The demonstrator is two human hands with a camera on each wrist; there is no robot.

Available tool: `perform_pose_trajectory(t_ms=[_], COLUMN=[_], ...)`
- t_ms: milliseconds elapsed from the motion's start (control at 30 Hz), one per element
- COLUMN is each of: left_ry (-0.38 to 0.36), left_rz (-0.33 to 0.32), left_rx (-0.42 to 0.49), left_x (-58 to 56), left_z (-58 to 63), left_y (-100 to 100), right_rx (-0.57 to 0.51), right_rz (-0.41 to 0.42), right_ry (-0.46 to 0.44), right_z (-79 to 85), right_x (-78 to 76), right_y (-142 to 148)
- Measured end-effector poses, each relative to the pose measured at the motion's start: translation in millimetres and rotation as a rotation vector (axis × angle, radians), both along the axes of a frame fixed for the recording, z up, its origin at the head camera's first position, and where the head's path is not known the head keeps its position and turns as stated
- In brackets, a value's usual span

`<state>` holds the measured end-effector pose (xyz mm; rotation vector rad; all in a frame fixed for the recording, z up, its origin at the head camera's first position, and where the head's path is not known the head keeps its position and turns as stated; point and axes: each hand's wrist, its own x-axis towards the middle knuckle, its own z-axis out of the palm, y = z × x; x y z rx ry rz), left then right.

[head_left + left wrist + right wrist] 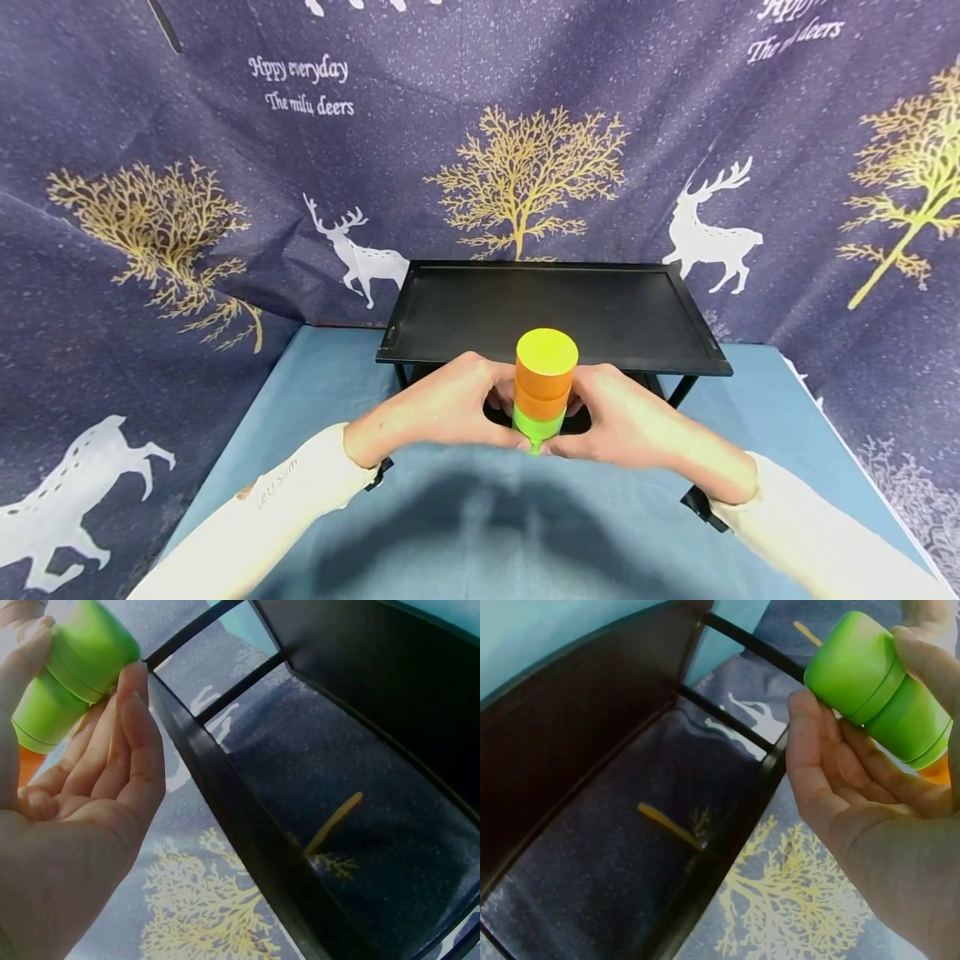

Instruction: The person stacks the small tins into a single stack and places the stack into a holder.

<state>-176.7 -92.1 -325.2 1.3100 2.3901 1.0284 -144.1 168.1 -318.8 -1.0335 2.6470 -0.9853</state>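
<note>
A column of cup-like cylinders (543,385), yellow on top, orange in the middle and green below, is held upright above the blue cloth. My left hand (459,403) grips its lower part from the left, thumb on the near side. From the right, my right hand (628,417) grips it likewise, so both thumbs come close together at the base. Two green sections (82,664) show at the left hand's fingers in the left wrist view. In the right wrist view, the green end (855,664) lies between thumb and fingers. The hands hide parts of its sides.
Behind the hands stands a low black table (540,308) with thin legs. Blue cloth (495,533) covers the surface beneath. A dark curtain (405,150) printed with deer and golden trees hangs at the back and sides.
</note>
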Motion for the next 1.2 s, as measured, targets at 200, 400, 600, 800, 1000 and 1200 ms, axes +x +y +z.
perform_pose_trajectory(t_ms=[200, 400, 600, 800, 1000, 1200], left_ry=[0.008, 0.018, 0.026, 0.017, 0.014, 0.014], left_rz=[0.001, 0.006, 0.018, 0.005, -0.004, -0.002], left_rx=[-0.010, -0.016, -0.025, -0.006, 0.001, 0.001], left_x=[-4.7, -10.3, -17.4, -25.9, -33.8, -42.9], left_z=[8.2, 14.8, 22.0, 29.1, 37.6, 42.6], left_y=[1.5, 3.2, 5.2, 8.1, 9.6, 10.5], right_rx=[0.001, 0.004, 0.020, 0.037, 0.025, 0.032], right_rz=[0.010, 0.002, -0.028, -0.049, -0.051, -0.063], right_ry=[0.015, 0.043, 0.056, 0.052, 0.023, 0.021], right_z=[7.9, 15.3, 22.2, 31.4, 39.2, 43.3], right_x=[-4.1, -8.7, -15.6, -21.8, -29.7, -38.4], right_y=[2.0, 4.0, 4.9, 6.5, 7.7, 8.3])
